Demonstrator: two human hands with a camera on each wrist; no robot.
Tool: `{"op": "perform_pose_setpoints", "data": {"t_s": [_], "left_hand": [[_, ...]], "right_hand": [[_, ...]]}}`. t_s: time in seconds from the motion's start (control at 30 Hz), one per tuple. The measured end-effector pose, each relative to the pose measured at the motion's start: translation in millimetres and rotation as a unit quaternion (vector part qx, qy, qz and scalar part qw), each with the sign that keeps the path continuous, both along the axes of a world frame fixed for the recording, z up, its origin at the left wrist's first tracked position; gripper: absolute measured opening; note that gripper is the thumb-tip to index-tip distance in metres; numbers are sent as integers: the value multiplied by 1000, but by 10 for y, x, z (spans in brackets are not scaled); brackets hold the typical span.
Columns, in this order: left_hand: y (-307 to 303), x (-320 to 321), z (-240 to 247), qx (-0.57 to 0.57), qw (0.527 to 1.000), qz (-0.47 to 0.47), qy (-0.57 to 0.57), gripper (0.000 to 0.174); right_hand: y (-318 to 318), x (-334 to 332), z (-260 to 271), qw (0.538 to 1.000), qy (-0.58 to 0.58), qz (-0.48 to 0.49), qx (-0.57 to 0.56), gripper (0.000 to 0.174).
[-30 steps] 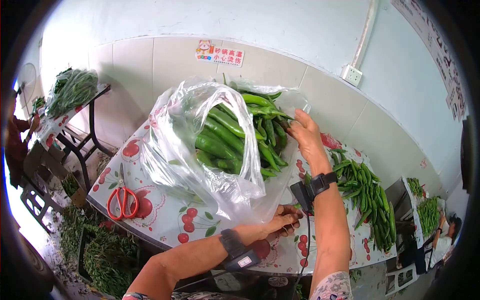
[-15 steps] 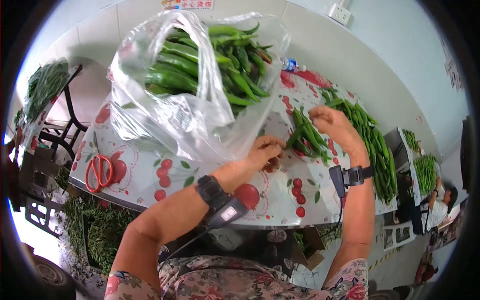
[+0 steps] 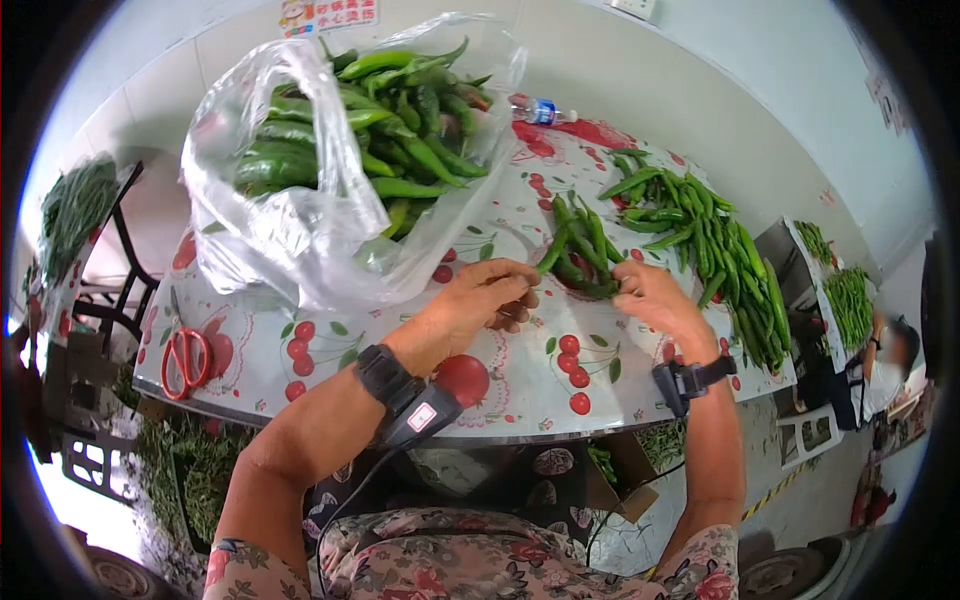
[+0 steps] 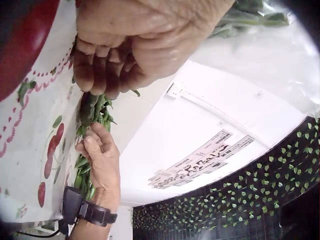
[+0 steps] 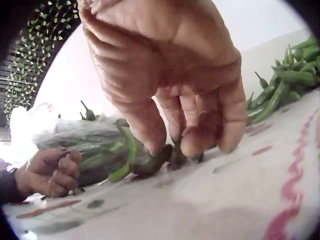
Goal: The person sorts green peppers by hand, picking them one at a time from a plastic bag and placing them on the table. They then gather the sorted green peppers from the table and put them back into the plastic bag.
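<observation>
A small bunch of long green peppers [image 3: 583,245] lies on the cherry-print tablecloth, between the two hands in the head view. My right hand [image 3: 655,298] is at the near right end of this bunch. In the right wrist view its thumb and fingers curl down around a dark green pepper [image 5: 150,164] that still rests on the cloth. My left hand [image 3: 485,298] hovers left of the bunch, fingers loosely bent and holding nothing. Behind it stands a clear plastic bag [image 3: 300,240], its mouth open, full of green peppers [image 3: 400,130].
A larger pile of green peppers [image 3: 720,240] spreads along the table's right side. Red-handled scissors [image 3: 186,362] lie near the left edge. A plastic bottle [image 3: 543,110] lies by the wall. At far right a person [image 3: 885,375] sits beside another table with peppers.
My right hand has left the bag's right side and come down to the small bunch. The left hand has drawn away from the bag's base. The view has shifted right and downward.
</observation>
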State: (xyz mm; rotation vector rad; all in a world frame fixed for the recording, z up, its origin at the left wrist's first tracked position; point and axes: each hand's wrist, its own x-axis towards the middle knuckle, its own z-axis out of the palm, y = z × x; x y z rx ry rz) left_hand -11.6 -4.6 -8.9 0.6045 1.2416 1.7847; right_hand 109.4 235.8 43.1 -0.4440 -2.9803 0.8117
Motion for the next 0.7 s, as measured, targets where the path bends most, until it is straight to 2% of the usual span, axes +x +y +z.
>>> {"op": "perform_pose_setpoints", "data": {"t_s": [0.13, 0.23, 0.27, 0.37, 0.47, 0.6, 0.7], "left_hand": [[-10, 22, 47, -15, 1000, -8, 14, 21], [-17, 16, 65, -27, 999, -16, 17, 21], [-12, 17, 61, -29, 999, -18, 19, 21], [-5, 13, 41, -35, 999, -18, 31, 25], [-4, 40, 59, -48, 998, -29, 38, 34], [-33, 93, 165, -46, 997, -58, -3, 41], [-33, 91, 173, -25, 998, -59, -25, 41]], "right_hand": [[-125, -39, -76, 997, 11, 4, 72, 37], [-131, -47, -141, 999, 37, 1, 24, 36], [-143, -53, -131, 999, 34, 3, -34, 30], [-238, -32, -78, 986, 43, -16, -162, 27], [-520, 10, 82, 967, 41, 9, -250, 25], [-712, -53, 15, 962, 77, 68, -253, 19], [-846, -50, 28, 973, 88, 119, -176, 26]]}}
